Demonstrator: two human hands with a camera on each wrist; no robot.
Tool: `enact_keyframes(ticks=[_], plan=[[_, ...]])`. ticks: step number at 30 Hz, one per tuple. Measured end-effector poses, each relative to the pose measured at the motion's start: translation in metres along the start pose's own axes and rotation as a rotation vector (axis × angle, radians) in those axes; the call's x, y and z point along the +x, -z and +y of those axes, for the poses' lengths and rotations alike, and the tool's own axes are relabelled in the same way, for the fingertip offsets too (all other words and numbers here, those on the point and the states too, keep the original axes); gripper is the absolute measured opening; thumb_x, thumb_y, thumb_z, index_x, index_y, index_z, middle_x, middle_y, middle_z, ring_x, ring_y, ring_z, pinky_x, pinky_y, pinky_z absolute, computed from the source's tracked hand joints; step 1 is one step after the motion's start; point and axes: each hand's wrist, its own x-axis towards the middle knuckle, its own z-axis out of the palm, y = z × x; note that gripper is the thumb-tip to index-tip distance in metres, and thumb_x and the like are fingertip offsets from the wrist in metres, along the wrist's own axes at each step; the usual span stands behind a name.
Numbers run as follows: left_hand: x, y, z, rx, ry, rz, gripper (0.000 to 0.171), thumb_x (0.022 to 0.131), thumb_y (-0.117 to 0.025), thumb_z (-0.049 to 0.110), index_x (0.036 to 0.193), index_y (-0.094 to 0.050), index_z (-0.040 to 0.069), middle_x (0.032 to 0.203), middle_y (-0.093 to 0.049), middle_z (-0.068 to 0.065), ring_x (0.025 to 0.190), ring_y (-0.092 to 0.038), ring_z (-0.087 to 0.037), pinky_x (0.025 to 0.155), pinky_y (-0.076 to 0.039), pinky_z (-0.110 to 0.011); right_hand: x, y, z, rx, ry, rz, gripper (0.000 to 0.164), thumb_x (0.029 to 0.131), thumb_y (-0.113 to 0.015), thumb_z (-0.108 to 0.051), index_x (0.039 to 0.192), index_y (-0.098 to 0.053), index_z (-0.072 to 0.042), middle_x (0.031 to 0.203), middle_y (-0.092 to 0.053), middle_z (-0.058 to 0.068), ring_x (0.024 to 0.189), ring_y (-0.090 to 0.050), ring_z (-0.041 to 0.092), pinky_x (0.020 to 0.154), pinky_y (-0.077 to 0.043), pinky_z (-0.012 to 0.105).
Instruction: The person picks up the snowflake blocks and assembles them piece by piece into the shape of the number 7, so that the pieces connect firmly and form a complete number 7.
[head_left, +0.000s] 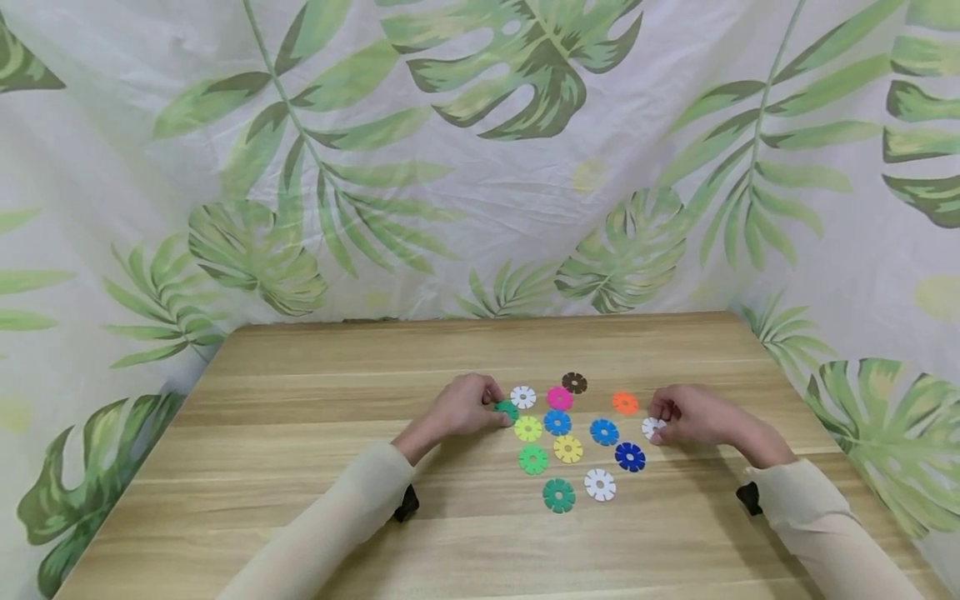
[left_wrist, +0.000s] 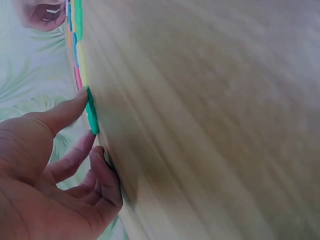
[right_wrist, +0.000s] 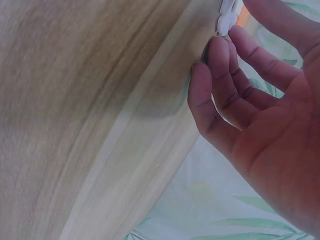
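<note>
The left wrist view shows what the head view partly covers: the left hand (head_left: 467,406) pinches a green disc (left_wrist: 92,114) edge to edge between thumb and forefinger, at the left of the group. The right hand (head_left: 696,414) grips a white disc (head_left: 650,427) at the group's right. Only the head view shows the full spread of notched discs (head_left: 574,451) between them, on a wood-grain table (head_left: 285,492) before leaf-printed cloth (head_left: 480,208).

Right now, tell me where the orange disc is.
In the head view, the orange disc lies on the table, right of centre, just left of the right hand and the white disc it pinches, with a blue disc to its lower left.
</note>
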Motion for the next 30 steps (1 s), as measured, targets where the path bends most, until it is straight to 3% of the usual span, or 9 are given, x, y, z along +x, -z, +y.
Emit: enact_keyframes(ticks=[4, 10, 14, 19, 30], plan=[[-0.002, -0.001, 0.002, -0.002, 0.031, 0.003, 0.035, 0.085, -0.090, 0.029, 0.107, -0.072, 0.008, 0.104, -0.070, -0.004, 0.095, -0.061, -0.017, 0.087, -0.056, -0.035, 0.000, -0.002, -0.001, 0.003, -0.004, 0.003, 0.029, 0.084, -0.089, -0.024, 0.096, -0.067, -0.009, 0.085, -0.063, -0.002, 0.077, -0.054, 0.012, 0.066, -0.046, 0.023], [-0.004, 0.001, 0.000, -0.050, 0.045, 0.054, 0.032, 0.081, -0.093, 0.023, 0.100, -0.073, 0.007, 0.095, -0.073, -0.003, 0.087, -0.064, -0.016, 0.077, -0.056, -0.029, -0.001, -0.002, -0.002, 0.004, -0.005, 0.022, 0.028, 0.084, -0.088, -0.020, 0.098, -0.065, -0.011, 0.085, -0.063, -0.001, 0.077, -0.054, 0.013, 0.065, -0.046, 0.023], [-0.004, 0.003, -0.003, -0.129, 0.038, 0.087, 0.024, 0.082, -0.091, 0.014, 0.096, -0.074, 0.004, 0.087, -0.075, -0.004, 0.078, -0.065, -0.014, 0.067, -0.054, -0.024, 0.000, -0.002, -0.003, 0.008, 0.033, 0.036, 0.029, 0.082, -0.089, -0.018, 0.098, -0.065, -0.011, 0.085, -0.063, 0.000, 0.077, -0.055, 0.012, 0.064, -0.047, 0.023], [-0.006, 0.006, -0.006, -0.290, 0.055, 0.064, 0.015, 0.086, -0.085, 0.004, 0.094, -0.074, 0.001, 0.078, -0.078, -0.007, 0.063, -0.069, -0.013, 0.056, -0.059, -0.023, 0.001, 0.000, -0.003, 0.031, 0.095, 0.064, 0.030, 0.081, -0.089, -0.014, 0.102, -0.068, -0.010, 0.089, -0.068, 0.000, 0.081, -0.059, 0.010, 0.069, -0.052, 0.023], [-0.012, 0.009, -0.011, -0.475, 0.107, 0.023, 0.010, 0.092, -0.076, -0.001, 0.102, -0.073, -0.004, 0.084, -0.079, -0.014, 0.064, -0.074, -0.015, 0.065, -0.067, -0.030, 0.000, 0.004, -0.007, 0.084, 0.115, 0.096, 0.019, 0.088, -0.079, -0.001, 0.104, -0.073, -0.008, 0.088, -0.073, 0.000, 0.081, -0.065, 0.008, 0.068, -0.057, 0.021]])
